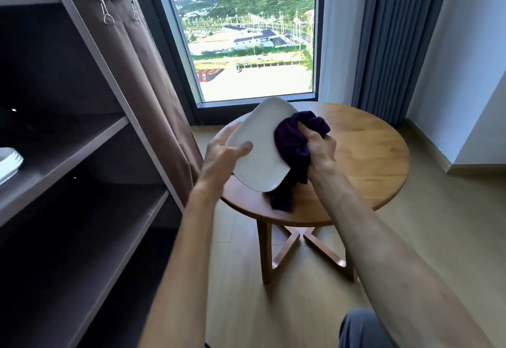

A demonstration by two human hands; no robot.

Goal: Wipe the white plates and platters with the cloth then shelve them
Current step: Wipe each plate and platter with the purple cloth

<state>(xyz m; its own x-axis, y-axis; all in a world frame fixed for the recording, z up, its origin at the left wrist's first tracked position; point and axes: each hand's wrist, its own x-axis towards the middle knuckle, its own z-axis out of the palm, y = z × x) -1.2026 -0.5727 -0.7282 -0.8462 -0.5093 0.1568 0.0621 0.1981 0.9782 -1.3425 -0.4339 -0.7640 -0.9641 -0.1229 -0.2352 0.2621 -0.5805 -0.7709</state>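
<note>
Round wooden table (369, 156) on crossed legs, standing on pale wood flooring (438, 238). Behind it, tall window (246, 41) onto green hills and buildings, grey curtain (388, 46) just right. Brown fabric drape (142, 74) hanging at left.

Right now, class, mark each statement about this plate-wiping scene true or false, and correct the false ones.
1. The left hand holds the white plate. True.
2. The purple cloth lies folded on a shelf. False: the right hand grips it against the plate.
3. White dishes already sit on the shelf unit. True.
4. The plate lies flat on the round wooden table. False: it is held tilted above it.
</note>
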